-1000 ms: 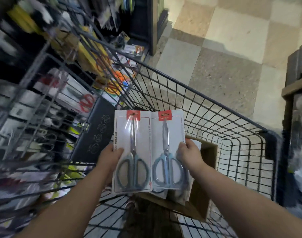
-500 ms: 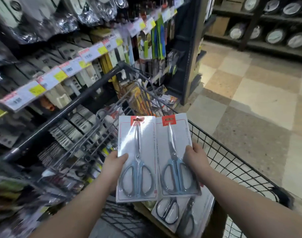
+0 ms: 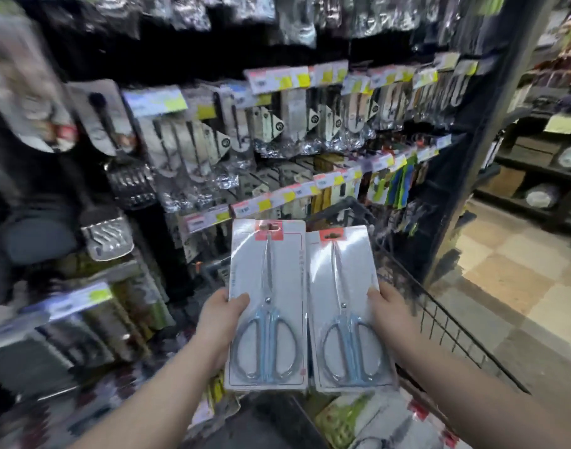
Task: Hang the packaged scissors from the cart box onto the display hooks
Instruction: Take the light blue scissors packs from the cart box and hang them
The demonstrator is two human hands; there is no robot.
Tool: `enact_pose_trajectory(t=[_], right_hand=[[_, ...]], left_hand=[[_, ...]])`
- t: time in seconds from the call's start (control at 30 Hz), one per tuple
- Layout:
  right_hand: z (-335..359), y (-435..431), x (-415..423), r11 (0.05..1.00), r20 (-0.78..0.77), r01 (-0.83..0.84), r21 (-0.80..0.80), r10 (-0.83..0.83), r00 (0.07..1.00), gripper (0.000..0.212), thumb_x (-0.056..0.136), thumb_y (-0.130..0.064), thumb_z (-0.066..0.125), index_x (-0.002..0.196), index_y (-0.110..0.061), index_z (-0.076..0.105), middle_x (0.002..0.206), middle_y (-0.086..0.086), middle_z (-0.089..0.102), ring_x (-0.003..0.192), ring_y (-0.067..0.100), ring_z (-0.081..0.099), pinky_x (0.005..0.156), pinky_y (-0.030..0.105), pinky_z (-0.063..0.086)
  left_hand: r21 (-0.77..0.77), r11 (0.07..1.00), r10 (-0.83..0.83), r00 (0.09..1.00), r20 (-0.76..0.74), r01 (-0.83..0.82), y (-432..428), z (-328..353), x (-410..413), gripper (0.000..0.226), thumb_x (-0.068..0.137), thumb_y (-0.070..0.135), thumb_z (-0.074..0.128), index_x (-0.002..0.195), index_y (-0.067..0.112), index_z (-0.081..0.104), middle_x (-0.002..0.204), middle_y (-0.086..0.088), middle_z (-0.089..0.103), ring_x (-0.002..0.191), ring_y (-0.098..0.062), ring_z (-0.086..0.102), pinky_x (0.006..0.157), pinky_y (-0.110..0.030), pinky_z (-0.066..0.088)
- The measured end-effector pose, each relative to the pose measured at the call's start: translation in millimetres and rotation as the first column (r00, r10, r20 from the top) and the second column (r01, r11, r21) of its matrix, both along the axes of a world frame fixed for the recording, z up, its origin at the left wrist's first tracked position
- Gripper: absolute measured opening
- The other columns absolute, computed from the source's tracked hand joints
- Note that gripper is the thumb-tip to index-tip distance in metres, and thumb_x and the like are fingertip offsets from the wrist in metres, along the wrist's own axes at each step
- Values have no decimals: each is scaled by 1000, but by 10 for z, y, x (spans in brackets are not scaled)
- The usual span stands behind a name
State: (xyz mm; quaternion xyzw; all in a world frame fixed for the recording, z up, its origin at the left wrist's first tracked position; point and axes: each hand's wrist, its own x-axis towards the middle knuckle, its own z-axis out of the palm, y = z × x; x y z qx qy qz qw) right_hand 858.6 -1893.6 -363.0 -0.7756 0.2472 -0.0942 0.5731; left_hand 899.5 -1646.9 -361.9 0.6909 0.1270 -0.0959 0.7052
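Note:
Two white cards, each with blue-handled scissors under clear plastic and a red hang tab on top, are held upright side by side in front of me. My left hand (image 3: pixel 221 314) grips the left scissors pack (image 3: pixel 267 303) at its left edge. My right hand (image 3: pixel 389 311) grips the right scissors pack (image 3: pixel 349 306) at its right edge. More packaged scissors (image 3: pixel 378 426) lie below them at the bottom of the frame. The display hooks (image 3: pixel 277 196) with yellow and red price tags carry hanging packs just beyond the cards' tops.
The black wire cart (image 3: pixel 446 325) runs along the right, its rim behind the packs. The dark shelving wall is crowded with kitchen utensils such as a grater (image 3: pixel 107 233). A black upright post (image 3: pixel 472 150) ends the display. Tiled floor (image 3: pixel 517 286) opens to the right.
My view has swung up from the cart towards the hanging display. Both hands have lifted the two packs higher, and the cart box has dropped out of sight.

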Motion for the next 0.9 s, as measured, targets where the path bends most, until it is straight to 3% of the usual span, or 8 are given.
enact_pose_trajectory(t=[0.13,0.27,0.33,0.4,0.53,0.73,0.8,0.9], right_hand=[[343,831,-98,988,81,-151,26,148,986,18,93,-12,42,94,-6,59,88,8,60,78,20,55,62,28,42],[607,1683,-250,965,178,-261,33,251,951,17,94,-9,41,94,-4,57,91,12,60,82,24,53,64,30,39],[718,2100,-349,952,211,-306,19,295,932,17,94,-7,41,89,-4,57,83,9,58,80,23,51,62,27,39],[806,2490,-448,930,235,-368,10,356,904,20,95,-7,41,81,-6,56,79,9,58,73,20,50,61,25,41],[939,3201,-610,867,249,-495,51,469,847,19,95,-12,38,95,-4,56,93,14,61,80,25,54,69,33,44],[1307,4058,-786,802,340,-597,-18,566,751,22,96,-6,37,81,-9,52,73,2,53,63,13,45,48,16,39],[1401,4289,-771,779,339,-626,-34,598,726,21,97,-9,37,87,-6,55,79,7,56,66,15,48,53,21,41],[1548,4603,-697,761,354,-644,-80,626,695,19,96,-13,38,91,-6,55,89,12,59,80,24,51,71,32,40]], left_hand=[[-10,989,147,986,79,-146,860,290,-410,32,74,21,63,101,6,67,98,-23,72,90,-40,69,87,-58,54],[-26,957,291,944,154,-290,1740,480,-817,33,66,23,60,97,15,67,103,-15,74,97,-37,69,94,-57,51],[-21,933,358,917,174,-360,2109,652,-1111,28,71,20,61,98,15,67,102,-15,74,96,-37,69,94,-56,51],[-18,904,422,885,198,-427,2442,799,-1412,22,83,10,61,104,10,67,102,-17,73,95,-38,69,91,-54,53],[-16,830,542,800,259,-557,3067,981,-1905,20,92,0,52,106,7,65,96,-14,72,85,-31,68,79,-40,56],[-21,734,650,694,309,-678,3774,1239,-2394,14,93,5,54,102,7,65,95,-18,71,89,-36,67,86,-50,55],[-22,701,678,656,331,-713,3960,1305,-2468,13,92,7,56,98,8,67,94,-19,71,87,-36,68,86,-53,55],[-44,654,719,602,348,-755,4182,1421,-2530,11,92,3,54,93,6,64,87,-18,68,77,-30,64,78,-45,54]])
